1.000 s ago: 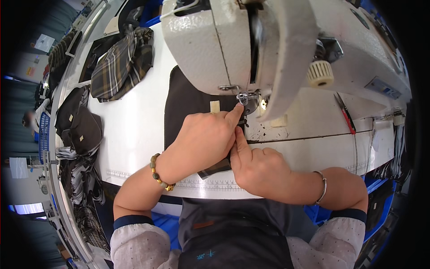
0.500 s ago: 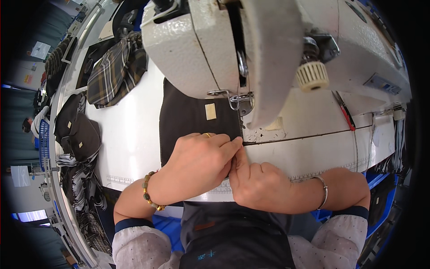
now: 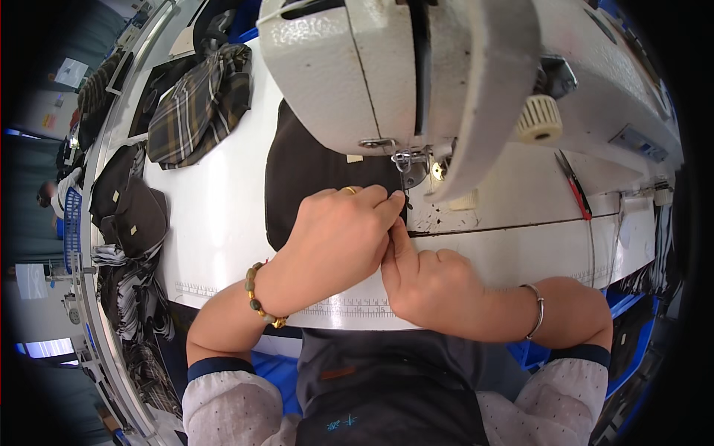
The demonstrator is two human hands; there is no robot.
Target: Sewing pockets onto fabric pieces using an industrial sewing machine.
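A dark brown fabric piece (image 3: 312, 160) with a small pale label (image 3: 355, 158) lies on the white sewing table, its right edge running beneath the needle area of the sewing machine (image 3: 335, 82). My left hand (image 3: 346, 230) rests on its near part, fingers bent and pinched together at the right edge. Against those fingertips my right hand (image 3: 435, 286) has its index finger stretched to the same edge, other fingers curled. Both hands hold the fabric edge just short of the presser foot (image 3: 413, 169); the exact grip is hidden between the fingers.
Red-and-black thread snips (image 3: 574, 186) lie to the right. A plaid fabric piece (image 3: 201, 111) sits at the far left, with stacked dark labelled pieces (image 3: 130, 204) nearer. Thread scraps lie beside the needle area. A printed ruler (image 3: 357, 306) follows the table's front edge.
The fabric has slid away from me under the machine, and its label is now mostly hidden by the machine head. Both hands moved forward with it, still together at the edge.
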